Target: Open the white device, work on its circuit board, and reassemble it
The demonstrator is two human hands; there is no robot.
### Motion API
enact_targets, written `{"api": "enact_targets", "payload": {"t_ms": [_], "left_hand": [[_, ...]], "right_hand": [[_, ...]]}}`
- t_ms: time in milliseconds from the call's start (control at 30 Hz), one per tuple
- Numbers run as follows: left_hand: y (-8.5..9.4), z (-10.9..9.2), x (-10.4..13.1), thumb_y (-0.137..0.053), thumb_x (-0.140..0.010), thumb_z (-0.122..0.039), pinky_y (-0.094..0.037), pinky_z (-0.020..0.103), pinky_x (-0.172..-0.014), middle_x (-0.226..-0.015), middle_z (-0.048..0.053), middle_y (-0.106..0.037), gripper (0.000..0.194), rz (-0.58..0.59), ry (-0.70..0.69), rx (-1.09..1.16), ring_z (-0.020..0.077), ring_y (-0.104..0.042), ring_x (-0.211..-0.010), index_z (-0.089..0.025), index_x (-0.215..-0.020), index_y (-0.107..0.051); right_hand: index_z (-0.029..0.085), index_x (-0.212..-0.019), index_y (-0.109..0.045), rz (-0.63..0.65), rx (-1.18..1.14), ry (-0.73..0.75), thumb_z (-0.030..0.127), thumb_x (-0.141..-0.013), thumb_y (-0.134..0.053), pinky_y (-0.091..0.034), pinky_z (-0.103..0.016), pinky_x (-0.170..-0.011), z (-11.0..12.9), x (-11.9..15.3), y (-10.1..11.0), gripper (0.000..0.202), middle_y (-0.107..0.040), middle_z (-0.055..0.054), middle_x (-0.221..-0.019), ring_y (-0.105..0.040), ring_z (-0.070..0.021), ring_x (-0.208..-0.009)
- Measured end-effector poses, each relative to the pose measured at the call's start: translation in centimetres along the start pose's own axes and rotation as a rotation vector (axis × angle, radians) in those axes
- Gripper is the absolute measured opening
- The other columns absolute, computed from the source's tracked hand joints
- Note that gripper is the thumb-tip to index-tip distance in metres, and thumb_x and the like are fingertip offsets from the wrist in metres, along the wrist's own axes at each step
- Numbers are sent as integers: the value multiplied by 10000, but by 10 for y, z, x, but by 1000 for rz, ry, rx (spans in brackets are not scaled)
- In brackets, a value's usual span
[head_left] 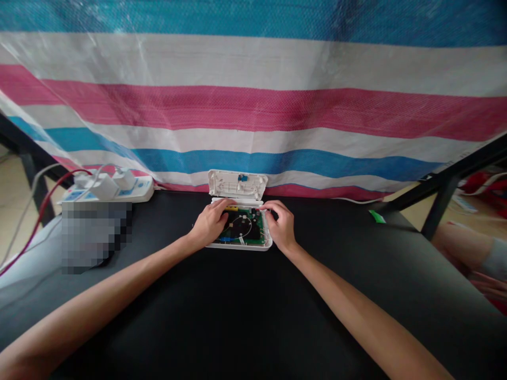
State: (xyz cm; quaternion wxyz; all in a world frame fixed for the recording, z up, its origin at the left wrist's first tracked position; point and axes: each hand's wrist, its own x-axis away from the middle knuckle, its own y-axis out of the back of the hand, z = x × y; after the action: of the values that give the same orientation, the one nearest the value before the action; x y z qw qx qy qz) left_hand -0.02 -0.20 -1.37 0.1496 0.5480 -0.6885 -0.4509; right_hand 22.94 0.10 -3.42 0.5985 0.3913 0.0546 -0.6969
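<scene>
A white plastic case [241,246] lies open on the black table, its green circuit board [256,236] facing up. A thin white cable loops over the board, with a blue connector [226,239] near the front edge and a yellow part at the back. Behind it stands a white cover [225,184] with a small blue piece inside. My left hand [212,221] curls over the case's left side, fingers at the back edge. My right hand [280,224] grips the right side, its thumb and forefinger bent at the back right corner.
On the black table [237,306], a white power strip [143,190] with plugs and cables lies at the left, near a pixelated area. A small green packet [376,216] lies at the right. A striped sheet [253,108] hangs behind. Part of another person shows at the far right.
</scene>
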Motion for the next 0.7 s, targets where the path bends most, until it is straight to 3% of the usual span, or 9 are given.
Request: {"api": "enact_targets", "payload": {"t_ms": [167,300,367,500,600,700], "left_hand": [[-4,1,4,-428,-825,-36,-426,437,-1129,-1343,69,-614,482,-36,-42,12,239,-556,-1269,-197,-1247,-593],[1,4,2,-448,-825,-68,-466,420,-1079,-1255,61,-654,443,-58,7,163,227,-600,-1194,-204,-1215,-609],[7,7,-1,-466,-842,-107,-475,422,-1060,-1216,60,-673,400,-69,47,245,231,-618,-1162,-196,-1201,-615],[27,12,-8,-539,-885,-248,-464,450,-1057,-1244,68,-667,364,54,34,229,261,-616,-1167,-208,-1240,-603],[44,13,-8,-653,-867,-455,-430,468,-1092,-1412,126,-559,633,257,-58,134,309,-544,-1285,-216,-1425,-477],[54,10,-4,-751,-776,-559,-350,483,-1159,-1536,163,-413,924,373,-146,8,351,-397,-1419,-217,-1530,-341]], "right_hand": [[202,-811,-666,-2,3,10,82,-830,-489,-502,-366,-858,-1,2,0,214,-683,-67,-893,-655,-227,-895],[198,-825,-665,30,59,71,93,-861,-490,-501,-380,-877,8,-4,5,207,-682,-79,-914,-648,-232,-921],[195,-846,-671,156,89,104,87,-871,-501,-506,-364,-865,17,-13,8,203,-688,-75,-914,-652,-222,-911],[166,-1010,-697,637,200,107,102,-840,-633,-516,-346,-867,43,-35,15,192,-710,-89,-1029,-668,-217,-936],[157,-1133,-690,872,298,116,162,-781,-756,-489,-381,-955,60,-44,18,359,-693,-120,-1151,-646,-259,-1068],[153,-1110,-707,942,318,115,140,-791,-748,-479,-372,-952,68,-45,19,322,-687,-119,-1129,-640,-255,-1062]]}}
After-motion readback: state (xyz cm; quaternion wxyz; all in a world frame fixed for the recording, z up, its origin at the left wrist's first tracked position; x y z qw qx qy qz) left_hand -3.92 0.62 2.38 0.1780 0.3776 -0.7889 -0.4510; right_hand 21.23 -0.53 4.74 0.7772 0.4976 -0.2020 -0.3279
